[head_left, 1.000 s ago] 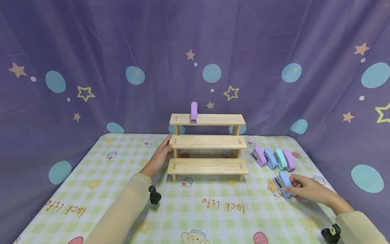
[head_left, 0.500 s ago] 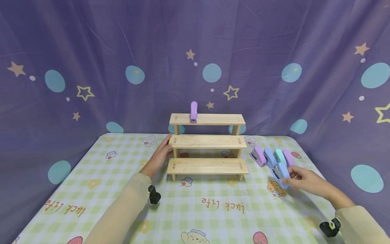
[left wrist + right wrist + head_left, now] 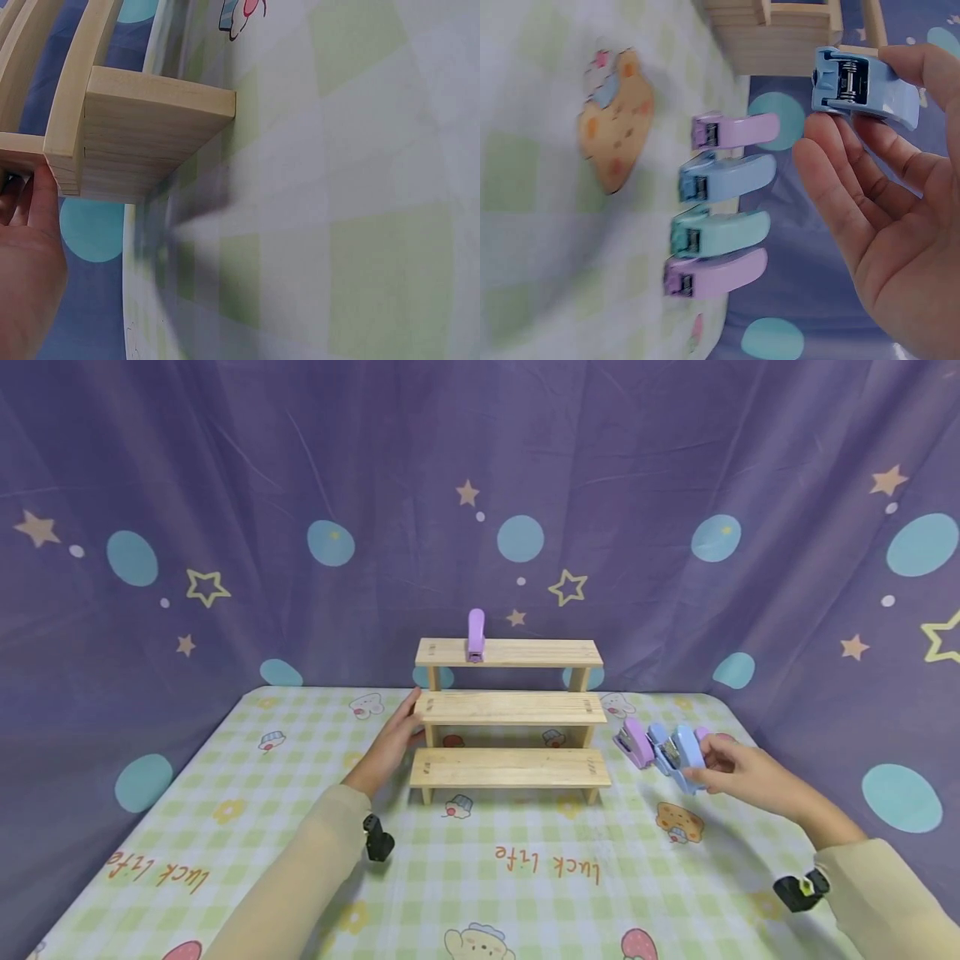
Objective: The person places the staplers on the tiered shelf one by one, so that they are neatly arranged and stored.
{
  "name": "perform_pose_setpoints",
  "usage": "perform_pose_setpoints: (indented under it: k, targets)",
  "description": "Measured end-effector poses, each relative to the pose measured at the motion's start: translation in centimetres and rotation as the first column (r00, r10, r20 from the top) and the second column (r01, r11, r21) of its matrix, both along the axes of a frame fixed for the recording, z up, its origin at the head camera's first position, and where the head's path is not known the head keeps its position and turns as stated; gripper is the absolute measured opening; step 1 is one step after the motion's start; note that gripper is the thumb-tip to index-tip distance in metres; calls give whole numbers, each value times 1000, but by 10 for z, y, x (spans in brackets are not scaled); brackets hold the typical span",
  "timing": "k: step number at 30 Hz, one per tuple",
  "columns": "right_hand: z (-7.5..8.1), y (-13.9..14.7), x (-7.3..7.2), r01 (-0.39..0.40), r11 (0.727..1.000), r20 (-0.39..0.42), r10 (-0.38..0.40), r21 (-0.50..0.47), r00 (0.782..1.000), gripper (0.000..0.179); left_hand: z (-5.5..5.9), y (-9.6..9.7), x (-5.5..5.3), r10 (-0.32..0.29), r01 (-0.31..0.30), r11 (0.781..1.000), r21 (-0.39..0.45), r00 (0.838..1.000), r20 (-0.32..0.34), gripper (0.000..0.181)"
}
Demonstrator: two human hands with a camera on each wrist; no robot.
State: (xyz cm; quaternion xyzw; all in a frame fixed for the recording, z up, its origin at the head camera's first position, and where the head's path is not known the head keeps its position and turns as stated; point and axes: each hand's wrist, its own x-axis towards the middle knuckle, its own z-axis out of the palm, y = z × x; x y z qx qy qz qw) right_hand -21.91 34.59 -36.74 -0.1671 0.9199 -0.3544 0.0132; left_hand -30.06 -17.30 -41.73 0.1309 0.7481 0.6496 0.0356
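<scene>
My right hand (image 3: 761, 781) pinches a light blue stapler (image 3: 688, 750) between thumb and fingers, raised above the table at the right. In the right wrist view, the held stapler hangs apart from a row on the table: a purple stapler (image 3: 735, 130), a blue stapler (image 3: 731, 178), a teal stapler (image 3: 724, 232) and another purple stapler (image 3: 720, 275). From the head view the held one hides the teal stapler. My left hand (image 3: 392, 743) grips the left side of a three-tier wooden shelf (image 3: 512, 708) at the middle tier; some fingertips are hidden there.
One purple stapler (image 3: 476, 635) stands on the top tier, left of its middle. A green-and-white checked cloth (image 3: 420, 893) with printed figures covers the table. Behind it hangs a purple curtain (image 3: 390, 460) with stars and dots.
My right hand has lifted the blue stapler off the table and carried it away from me, to in front of the stapler row. My left hand has stayed at the shelf.
</scene>
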Motion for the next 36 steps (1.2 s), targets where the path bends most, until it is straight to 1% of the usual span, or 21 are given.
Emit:
perform_pose_setpoints:
  k: [3,8,10,14,17,21,25,32,36]
  targets:
    - [6,-6,-4,-3,1000,-4,3,4,1000,31,1,0,0,5,-5,1000,-6,1000,1,59]
    - [16,-18,-11,-16,1000,2,16,-1,1000,33,1,1,0,6,-6,1000,-10,1000,-4,60]
    - [20,-25,-14,-16,1000,-7,17,5,1000,32,1,1,0,8,-8,1000,-15,1000,-2,60]
    - [27,-39,-21,-19,999,-53,21,35,998,31,2,0,1,6,-6,1000,-14,1000,-1,59]
    - [31,-48,-26,-25,999,-75,29,45,997,30,3,0,1,1,-1,1000,0,1000,-3,59]
    - [34,-58,-34,-40,999,-89,43,36,995,32,3,0,1,-3,3,1000,10,1000,0,59]
    - [38,-68,-43,-47,999,-89,47,4,995,31,3,1,2,-6,6,1000,23,1000,5,59]
    - [47,-87,-53,-26,999,-91,23,-35,996,34,2,1,0,-6,6,999,34,1000,2,60]
    - [49,-96,-60,-12,999,-85,7,-51,996,38,2,2,-1,-11,11,999,36,1000,5,60]
